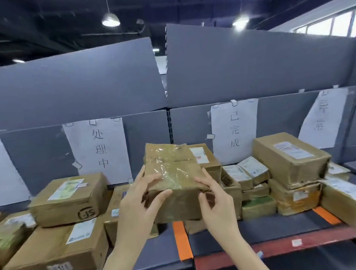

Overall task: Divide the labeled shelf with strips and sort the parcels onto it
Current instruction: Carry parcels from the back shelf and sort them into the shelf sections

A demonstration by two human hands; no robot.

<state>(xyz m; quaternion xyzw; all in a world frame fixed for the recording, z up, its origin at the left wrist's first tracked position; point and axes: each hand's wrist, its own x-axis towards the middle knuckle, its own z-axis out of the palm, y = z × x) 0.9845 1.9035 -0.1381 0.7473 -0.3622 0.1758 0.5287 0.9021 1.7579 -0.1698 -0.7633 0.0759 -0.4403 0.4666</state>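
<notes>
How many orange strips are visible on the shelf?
2: one orange strip lies below the held parcel, another toward the right. More may be hidden under parcels.

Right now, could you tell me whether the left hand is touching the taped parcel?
Touching: the head view shows the left hand with its fingers curled onto the taped parcel.

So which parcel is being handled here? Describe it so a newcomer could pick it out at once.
Start at the grey shelf and the orange strip near its middle. Right above it, both hands, left hand and right hand, hold the taped brown parcel. Unlike its neighbours, its top shows glossy clear tape and no white shipping label.
</notes>
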